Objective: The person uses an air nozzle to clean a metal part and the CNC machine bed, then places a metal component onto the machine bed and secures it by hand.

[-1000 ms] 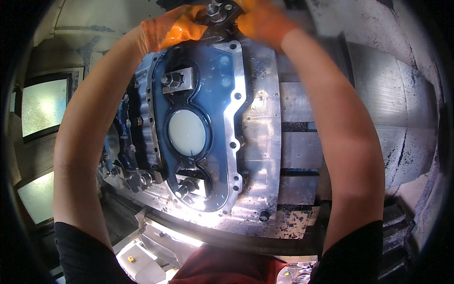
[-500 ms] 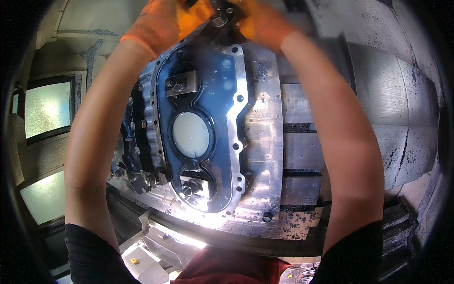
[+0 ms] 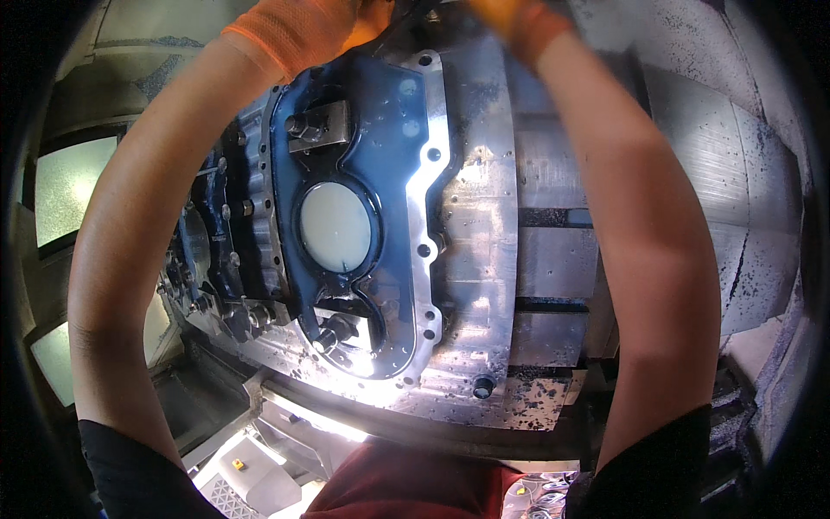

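Both arms reach up to the top edge of the picture. My left hand [image 3: 298, 30] wears an orange glove and sits at the upper end of a blue-tinted metal housing [image 3: 393, 182] clamped on a grey fixture plate [image 3: 484, 251]. My right hand [image 3: 519, 19], also in orange, is mostly cut off by the frame's top edge. What the fingers grip is out of view. The housing has a round pale opening [image 3: 335, 227] in its middle. One clamp with a bolt [image 3: 318, 128] holds it above the opening, another clamp [image 3: 339, 329] below.
More clamped parts [image 3: 207, 259] line up to the left of the housing. The fixture plate carries metal chips near its lower edge [image 3: 527, 394]. A grey machine wall [image 3: 718, 173] curves to the right. Lit windows [image 3: 73, 186] are at the far left.
Both hands have moved up and are now largely out of the top of the picture; the dark part they held a second ago is no longer visible. The view has tilted down slightly.
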Demonstrator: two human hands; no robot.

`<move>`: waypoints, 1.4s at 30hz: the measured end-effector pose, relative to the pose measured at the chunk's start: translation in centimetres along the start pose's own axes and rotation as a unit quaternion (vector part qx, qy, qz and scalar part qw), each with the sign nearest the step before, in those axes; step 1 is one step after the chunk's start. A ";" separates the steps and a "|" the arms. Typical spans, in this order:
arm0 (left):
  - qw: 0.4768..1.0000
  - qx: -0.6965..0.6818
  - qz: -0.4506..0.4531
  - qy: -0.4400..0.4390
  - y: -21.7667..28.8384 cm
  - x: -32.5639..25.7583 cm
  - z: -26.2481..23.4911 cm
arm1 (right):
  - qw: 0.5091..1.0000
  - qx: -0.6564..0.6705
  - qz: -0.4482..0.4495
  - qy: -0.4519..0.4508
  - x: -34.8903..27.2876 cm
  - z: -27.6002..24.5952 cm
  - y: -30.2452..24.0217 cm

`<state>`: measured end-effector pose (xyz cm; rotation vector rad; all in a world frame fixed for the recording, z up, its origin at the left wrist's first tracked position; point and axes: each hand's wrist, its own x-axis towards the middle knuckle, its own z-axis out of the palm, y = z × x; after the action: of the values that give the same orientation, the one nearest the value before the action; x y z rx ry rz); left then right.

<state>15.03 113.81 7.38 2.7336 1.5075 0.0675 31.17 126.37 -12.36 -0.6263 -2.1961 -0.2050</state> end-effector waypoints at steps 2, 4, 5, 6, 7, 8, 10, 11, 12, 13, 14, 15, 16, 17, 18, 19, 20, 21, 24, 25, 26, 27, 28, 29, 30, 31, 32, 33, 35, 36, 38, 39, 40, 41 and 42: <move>0.998 -0.005 -0.059 -0.001 0.4 0.3 -0.8 | 0.997 -0.058 -0.052 0.016 0.3 1.0 0.0; 0.991 -0.002 -0.126 0.034 1.0 0.4 -1.1 | 0.996 -0.076 0.020 -0.045 0.6 1.9 -0.2; 0.991 0.013 -0.133 0.027 1.1 0.7 -1.0 | 0.999 -0.049 0.011 0.012 0.5 2.2 -0.2; 0.990 0.058 -0.130 0.013 1.2 0.6 -0.8 | 0.998 -0.069 0.006 -0.010 0.4 2.4 -0.2; 0.987 0.103 -0.126 -0.003 1.1 0.6 -0.4 | 0.996 -0.088 0.001 -0.032 0.3 2.4 -0.2; 0.981 0.147 -0.123 -0.020 1.0 0.4 0.1 | 0.993 -0.106 -0.003 -0.054 0.2 2.4 -0.2; 0.990 0.117 -0.073 -0.024 0.0 0.2 0.4 | 0.998 -0.030 -0.017 0.055 0.0 2.0 -0.3; 0.992 0.105 -0.058 -0.039 -0.6 0.2 0.4 | 0.994 0.006 -0.026 0.110 -0.1 1.7 -0.3; 0.993 0.094 -0.043 -0.054 -1.2 0.3 0.2 | 0.993 0.014 -0.025 0.112 0.0 1.3 -0.5; 0.994 0.067 0.081 0.002 -1.7 0.5 0.1 | 0.993 0.026 -0.023 0.113 0.1 0.9 -0.8; 0.993 0.088 0.080 -0.023 -2.0 0.7 0.0 | 0.992 0.037 -0.023 0.117 0.3 0.5 -1.1; 0.990 0.112 0.080 -0.044 -2.2 0.9 -0.1 | 0.988 0.118 0.064 0.072 0.4 0.1 -1.4; 0.985 0.136 0.082 -0.064 -2.2 1.1 -0.2 | 0.969 0.195 0.150 0.025 0.4 -0.3 -1.7; 0.988 0.131 0.041 -0.064 -2.1 1.1 0.0 | 0.934 0.270 0.234 -0.021 0.5 -0.6 -1.9; 0.985 0.131 -0.078 -0.083 -1.9 1.1 0.4 | 0.951 0.236 0.200 -0.007 0.6 -0.7 -2.0; 0.989 0.130 -0.053 -0.039 -1.6 0.9 1.1 | 0.965 0.203 0.165 0.004 0.6 -0.6 -2.0; 0.991 0.127 -0.031 0.004 -1.3 0.8 1.9 | 0.977 0.170 0.129 0.012 0.6 -0.4 -1.8; 0.992 0.116 -0.039 0.023 -1.4 0.5 2.4 | 0.964 0.208 0.163 0.023 0.5 -0.1 -1.6; 0.991 0.095 -0.004 0.093 -2.4 -0.2 4.0 | 0.981 -0.088 0.060 -0.163 0.6 1.5 -0.4; 0.994 0.082 0.013 0.073 -3.0 -0.1 4.2 | 0.992 0.037 0.081 -0.094 0.6 1.6 0.1; 0.996 0.070 0.030 0.054 -3.6 0.1 4.3 | 0.981 0.160 0.104 -0.024 0.4 1.7 0.1; 0.994 0.071 0.061 0.053 -4.0 0.4 4.4 | 0.995 -0.040 -0.037 -0.086 0.0 1.1 0.5; 0.991 0.073 0.096 0.055 -4.4 0.7 4.2 | 0.992 -0.084 -0.030 -0.088 -0.1 0.7 0.2; 0.986 0.075 0.134 0.058 -4.5 0.8 3.9 | 0.987 -0.131 -0.021 -0.091 -0.3 -0.2 0.0; 0.992 0.066 0.106 0.024 -4.4 0.9 3.7 | 0.979 -0.181 -0.012 -0.096 -0.1 -1.1 -0.4; 0.995 0.058 0.084 -0.002 -3.9 1.0 3.4 | 0.906 -0.335 -0.088 -0.245 -2.0 -3.9 -0.6; 0.996 0.053 0.063 -0.025 -3.4 1.2 2.9 | 0.909 -0.350 -0.054 -0.218 -1.4 -4.9 -1.3; 0.997 0.072 0.006 -0.042 -2.6 1.2 2.4 | 0.988 -0.017 0.149 -0.038 -1.4 -6.6 -2.0; 0.977 0.095 -0.168 -0.088 -0.4 2.0 2.0 | 0.804 0.391 0.430 0.124 -2.0 -10.2 -3.4; 0.960 0.113 -0.224 -0.123 0.4 2.3 1.7 | 0.712 0.447 0.534 0.093 -2.4 -12.3 -3.6; 0.955 0.105 -0.240 -0.138 1.4 2.4 1.7 | 0.853 0.252 0.447 0.092 -4.8 -15.6 -5.9; 0.953 0.100 -0.246 -0.147 1.6 2.4 1.9 | 0.857 0.266 0.422 0.133 -6.1 -17.1 -7.1; 0.960 0.095 -0.233 -0.119 1.4 2.3 2.2 | 0.755 0.370 0.512 0.174 -7.1 -18.2 -7.9; 0.971 0.093 -0.198 -0.097 0.8 1.9 2.6 | 0.681 0.443 0.551 0.188 -8.0 -19.0 -8.7; 0.980 0.095 -0.159 -0.074 0.1 1.8 3.1 | 0.663 0.490 0.533 0.193 -9.0 -19.9 -9.5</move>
<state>16.17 115.26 4.35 2.5172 1.9716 -0.2916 44.71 107.96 -5.70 -0.9541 -0.9391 1.2600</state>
